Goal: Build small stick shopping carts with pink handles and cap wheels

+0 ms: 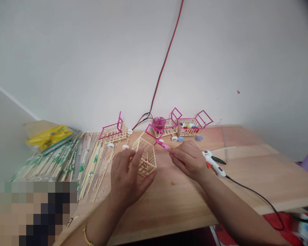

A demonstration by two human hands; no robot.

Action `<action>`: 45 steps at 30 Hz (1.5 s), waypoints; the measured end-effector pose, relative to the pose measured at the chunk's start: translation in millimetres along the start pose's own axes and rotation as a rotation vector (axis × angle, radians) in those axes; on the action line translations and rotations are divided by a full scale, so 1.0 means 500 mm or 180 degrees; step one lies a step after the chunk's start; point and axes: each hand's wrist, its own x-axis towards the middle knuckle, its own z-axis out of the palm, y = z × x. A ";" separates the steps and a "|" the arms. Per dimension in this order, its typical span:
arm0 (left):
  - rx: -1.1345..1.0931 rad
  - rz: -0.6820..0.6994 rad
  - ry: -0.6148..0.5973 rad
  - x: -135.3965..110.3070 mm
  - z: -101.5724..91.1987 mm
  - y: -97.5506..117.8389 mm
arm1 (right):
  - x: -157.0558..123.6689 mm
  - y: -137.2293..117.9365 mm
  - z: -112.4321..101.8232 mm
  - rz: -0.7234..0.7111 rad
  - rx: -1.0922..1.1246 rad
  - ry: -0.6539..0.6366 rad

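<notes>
My left hand (128, 176) is closed around a miniature shopping cart (151, 152) made of thin wooden sticks, tilted above the table. Its handle frame (150, 127) is pink, while the basket is bare wood. Between the fingers of my right hand (191, 159) is a paintbrush (164, 145) with pink on its head. The brush tip lies close to the base of the handle frame; whether they touch I cannot tell. Behind the cart stands a clear cup of pink paint (159, 123).
Finished-looking carts with pink rims stand along the wall: one at left (115, 133), another at right (188, 128). A white glue gun (215, 165) with a black cord lies right. Wooden sticks (91, 167) and a yellow packet (51, 138) occupy the left. A red cable (166, 58) hangs down the wall.
</notes>
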 end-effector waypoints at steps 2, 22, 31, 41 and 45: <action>0.0002 0.0002 -0.0005 0.000 -0.001 0.001 | 0.001 0.000 -0.004 0.0002 -0.0052 0.0028; -0.0113 0.0165 -0.0170 0.004 -0.003 0.003 | -0.006 0.003 -0.009 0.0099 0.0072 -0.0029; -0.0298 0.0331 -0.0364 0.000 0.000 0.006 | -0.009 0.009 -0.009 0.0126 0.0066 0.0015; -0.0329 0.0466 -0.0459 -0.001 0.000 0.009 | 0.003 0.006 -0.019 0.0061 0.0072 0.0233; -0.0331 0.0486 -0.0447 -0.003 0.000 0.009 | 0.004 0.007 -0.024 0.0062 0.0004 0.0236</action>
